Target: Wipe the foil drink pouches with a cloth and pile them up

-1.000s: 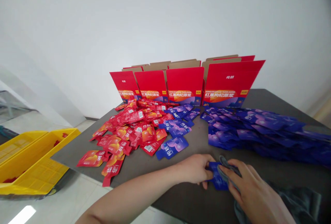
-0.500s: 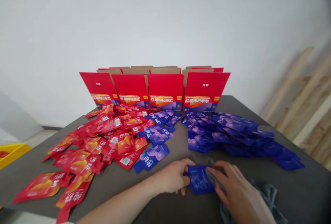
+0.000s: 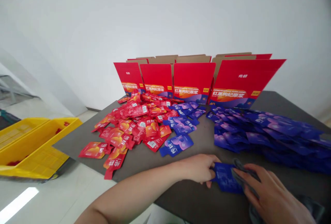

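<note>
A blue pouch [image 3: 225, 180] lies flat on the dark table [image 3: 186, 200] near its front edge. My left hand [image 3: 200, 168] pinches its left edge with closed fingers. My right hand [image 3: 271, 196] presses a grey cloth [image 3: 241, 174] onto the pouch's right side, fingers curled over the cloth. A heap of red pouches [image 3: 134, 124] spreads over the left of the table. Small blue pouches [image 3: 181, 127] lie in the middle, and a long pile of blue pouches [image 3: 269, 131] runs along the right.
Several open red cartons [image 3: 193, 82] stand in a row at the back of the table against a white wall. Yellow plastic crates [image 3: 28, 144] sit on the floor to the left. The table's left corner [image 3: 55, 144] juts toward the crates.
The view swung right, then back left. Both hands have stayed on the blue pouch, the right one rubbing the cloth a little further right across it.
</note>
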Demonstrator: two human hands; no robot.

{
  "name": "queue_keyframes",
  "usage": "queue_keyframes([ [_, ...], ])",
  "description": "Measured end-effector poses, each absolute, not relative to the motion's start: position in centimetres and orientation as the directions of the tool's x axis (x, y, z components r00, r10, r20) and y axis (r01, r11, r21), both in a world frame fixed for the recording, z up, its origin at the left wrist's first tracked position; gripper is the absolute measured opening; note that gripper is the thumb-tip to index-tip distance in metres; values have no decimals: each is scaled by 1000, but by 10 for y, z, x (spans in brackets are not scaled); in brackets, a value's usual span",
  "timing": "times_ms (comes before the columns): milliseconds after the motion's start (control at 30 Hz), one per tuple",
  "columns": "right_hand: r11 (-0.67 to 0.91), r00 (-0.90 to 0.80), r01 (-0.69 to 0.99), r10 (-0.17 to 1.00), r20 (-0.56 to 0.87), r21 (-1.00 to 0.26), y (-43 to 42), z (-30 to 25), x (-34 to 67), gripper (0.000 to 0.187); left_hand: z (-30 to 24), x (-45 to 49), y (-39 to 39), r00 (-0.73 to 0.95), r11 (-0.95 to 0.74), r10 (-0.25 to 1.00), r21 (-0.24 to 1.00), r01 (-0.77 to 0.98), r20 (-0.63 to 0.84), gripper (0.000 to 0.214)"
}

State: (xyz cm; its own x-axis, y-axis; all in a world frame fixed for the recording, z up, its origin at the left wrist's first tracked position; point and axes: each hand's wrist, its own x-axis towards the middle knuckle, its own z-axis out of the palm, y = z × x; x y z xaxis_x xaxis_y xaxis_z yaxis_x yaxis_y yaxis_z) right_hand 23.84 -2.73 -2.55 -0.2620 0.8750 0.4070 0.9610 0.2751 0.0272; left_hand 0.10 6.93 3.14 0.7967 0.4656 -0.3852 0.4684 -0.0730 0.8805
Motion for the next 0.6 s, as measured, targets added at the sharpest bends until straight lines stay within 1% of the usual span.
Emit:
queue_keyframes([
  [33, 277, -262, 960, 862, 433, 30, -25, -35, 255, 34, 32, 1, 69, 794, -71, 468, 880, 470, -387, 51],
  [133, 193, -189, 980, 857, 479, 42, -20, -59, 298, 34, 32, 1, 69, 798, -64, 471, 888, 455, -375, 51],
  [167, 167, -165, 985, 859, 484, 40, -20, -63, 306, 35, 32, 1, 69, 797, -64, 474, 888, 455, -375, 51],
  [233, 167, -156, 986, 859, 487, 21, -23, -62, 308, 37, 30, 0, 69, 792, -72, 480, 882, 465, -378, 50],
  [333, 274, -243, 962, 850, 467, 1, -31, -44, 278, 37, 28, 0, 70, 787, -88, 491, 877, 472, -374, 48],
  [367, 322, -292, 947, 845, 448, 9, -34, -36, 264, 38, 27, 0, 70, 787, -94, 492, 876, 473, -372, 47],
  [467, 477, -453, 876, 773, 445, 63, -41, -22, 231, 44, 26, 0, 71, 790, -112, 489, 872, 476, -369, 46],
  [533, 507, -482, 859, 748, 456, 76, -42, -22, 226, 44, 26, 0, 71, 791, -125, 492, 870, 476, -362, 46],
  [567, 491, -461, 869, 761, 456, 60, -43, -25, 229, 43, 25, 0, 71, 792, -133, 496, 870, 475, -356, 46],
  [600, 446, -405, 895, 787, 466, 24, -42, -28, 236, 40, 25, 0, 71, 791, -143, 500, 868, 475, -351, 47],
])
